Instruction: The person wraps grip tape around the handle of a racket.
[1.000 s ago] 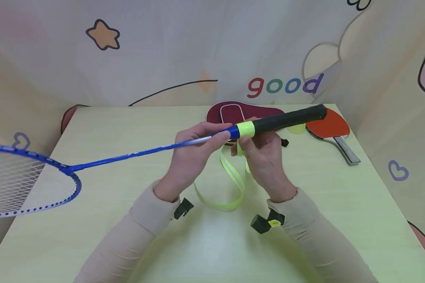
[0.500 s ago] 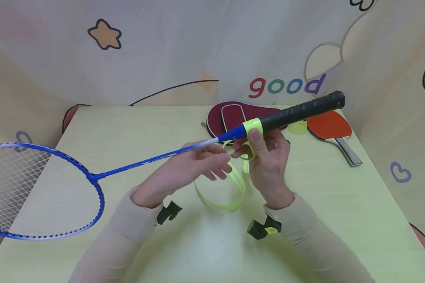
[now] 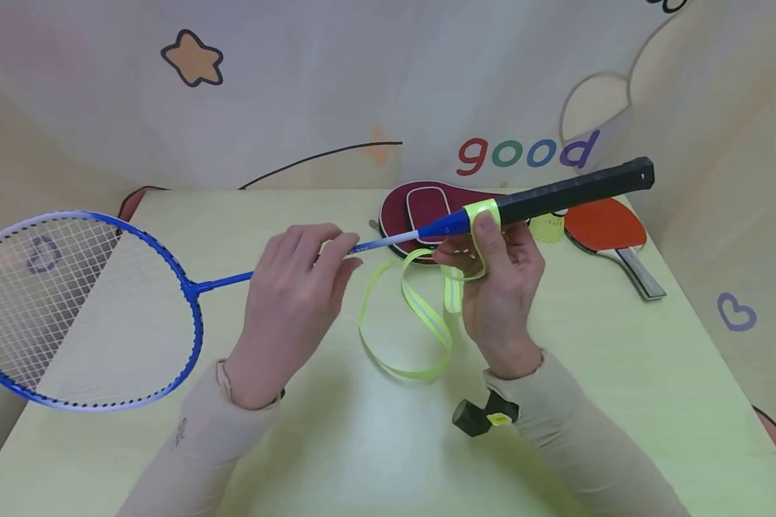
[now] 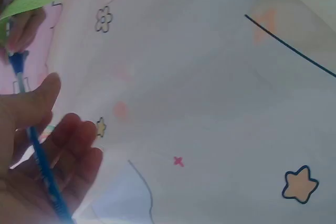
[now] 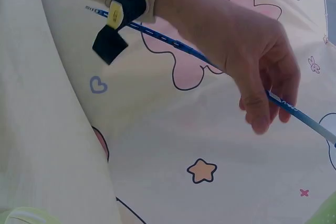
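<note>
A blue and white badminton racket is held up over the table, its strung head at the left and black handle at the right. My left hand is curled loosely over the shaft, which also crosses the palm in the left wrist view. With the thumb pressing a yellow-green tape wrapped at the handle's front end, my right hand holds the racket there. The tape's long tail hangs in loops down to the table. In the right wrist view, the left hand's fingers drape over the shaft.
At the back lies a maroon padded case, partly behind the racket. To its right are a yellow shuttlecock and a red table tennis bat. A patterned curtain stands behind the pale table.
My left hand let go near the cone, moved left and came down over the shaft. The racket has shifted right, its handle end rising. My right hand stays at the tape.
</note>
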The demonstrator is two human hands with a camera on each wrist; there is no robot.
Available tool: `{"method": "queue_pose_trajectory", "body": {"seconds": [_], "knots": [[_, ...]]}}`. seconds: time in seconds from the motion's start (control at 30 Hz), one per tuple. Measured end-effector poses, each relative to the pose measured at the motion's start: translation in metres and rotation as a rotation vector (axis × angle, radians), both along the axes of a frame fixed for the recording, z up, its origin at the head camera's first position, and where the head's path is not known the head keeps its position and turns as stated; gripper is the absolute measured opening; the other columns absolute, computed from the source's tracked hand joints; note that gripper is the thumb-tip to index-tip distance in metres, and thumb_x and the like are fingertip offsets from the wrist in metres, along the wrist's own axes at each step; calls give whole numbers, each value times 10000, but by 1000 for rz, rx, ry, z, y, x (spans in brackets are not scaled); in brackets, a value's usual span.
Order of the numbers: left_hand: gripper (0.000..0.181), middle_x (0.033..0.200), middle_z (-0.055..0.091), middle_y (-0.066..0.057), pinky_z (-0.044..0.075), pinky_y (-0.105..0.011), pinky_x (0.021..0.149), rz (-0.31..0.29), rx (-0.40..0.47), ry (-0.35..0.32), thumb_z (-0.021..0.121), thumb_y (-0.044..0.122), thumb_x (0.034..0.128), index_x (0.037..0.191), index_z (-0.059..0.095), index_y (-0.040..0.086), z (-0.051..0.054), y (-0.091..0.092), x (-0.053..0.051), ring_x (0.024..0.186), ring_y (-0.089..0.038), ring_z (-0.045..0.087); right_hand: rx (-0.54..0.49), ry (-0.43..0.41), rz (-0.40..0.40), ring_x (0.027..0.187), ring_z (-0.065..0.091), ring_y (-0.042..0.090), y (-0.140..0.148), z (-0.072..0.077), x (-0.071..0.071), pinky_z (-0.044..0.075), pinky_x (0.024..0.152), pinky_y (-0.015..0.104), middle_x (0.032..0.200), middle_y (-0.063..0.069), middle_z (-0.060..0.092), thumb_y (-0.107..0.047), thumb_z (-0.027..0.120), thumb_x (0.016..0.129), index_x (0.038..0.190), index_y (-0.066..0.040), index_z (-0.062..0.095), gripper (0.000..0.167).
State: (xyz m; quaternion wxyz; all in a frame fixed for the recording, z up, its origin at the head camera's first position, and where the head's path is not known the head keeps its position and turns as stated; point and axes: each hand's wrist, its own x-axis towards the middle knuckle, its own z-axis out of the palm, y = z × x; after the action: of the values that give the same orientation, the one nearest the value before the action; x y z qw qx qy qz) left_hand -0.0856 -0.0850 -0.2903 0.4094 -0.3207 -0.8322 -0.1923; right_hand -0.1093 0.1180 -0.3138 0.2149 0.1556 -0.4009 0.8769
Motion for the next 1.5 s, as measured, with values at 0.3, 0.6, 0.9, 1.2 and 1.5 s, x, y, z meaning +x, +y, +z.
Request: {"method": "queue_pose_trajectory", "body": {"seconds": [0.3, 0.6, 0.9, 1.2, 1.5], "knots": [[161, 742, 609, -105, 434, -318, 519, -99, 22, 108, 740, 50, 856, 967, 659, -35, -9, -10, -26, 615, -252, 558, 96, -48, -12, 700, 698, 202, 4, -1, 2, 572, 640, 328, 861, 110, 698, -231, 675, 927, 1060, -16, 578, 271], [125, 676, 603, -87, 430, -294, 467, -139, 14, 106, 719, 63, 878, 971, 691, -17, -2, -17, -25, 542, -221, 537, 346, -12, -38, 673, 682, 193, 18, -5, 3, 575, 629, 353, 811, 98, 689, -280, 674, 896, 1054, -20, 597, 314], [106, 583, 501, -53, 290, -264, 395, -130, -8, 127, 658, 103, 932, 944, 691, 3, 5, -19, -23, 438, -185, 416, 451, -3, -47, 648, 682, 203, 28, -7, 4, 571, 588, 337, 829, 113, 685, -113, 643, 937, 1073, 10, 611, 186], [198, 554, 410, -30, 214, -262, 396, -73, -61, 152, 585, 168, 985, 859, 639, 25, 9, -22, -22, 404, -166, 300, 456, 85, -8, 644, 676, 228, 30, -8, 0, 565, 567, 332, 835, 142, 699, -98, 667, 911, 1082, 50, 624, 230], [289, 534, 384, -19, 194, -264, 393, -38, -87, 161, 554, 203, 1002, 785, 627, 27, 12, -28, -22, 388, -159, 264, 517, 72, -21, 711, 654, 221, 30, -10, 0, 564, 712, 323, 877, 96, 694, -163, 669, 914, 1097, -18, 631, 237]]}}
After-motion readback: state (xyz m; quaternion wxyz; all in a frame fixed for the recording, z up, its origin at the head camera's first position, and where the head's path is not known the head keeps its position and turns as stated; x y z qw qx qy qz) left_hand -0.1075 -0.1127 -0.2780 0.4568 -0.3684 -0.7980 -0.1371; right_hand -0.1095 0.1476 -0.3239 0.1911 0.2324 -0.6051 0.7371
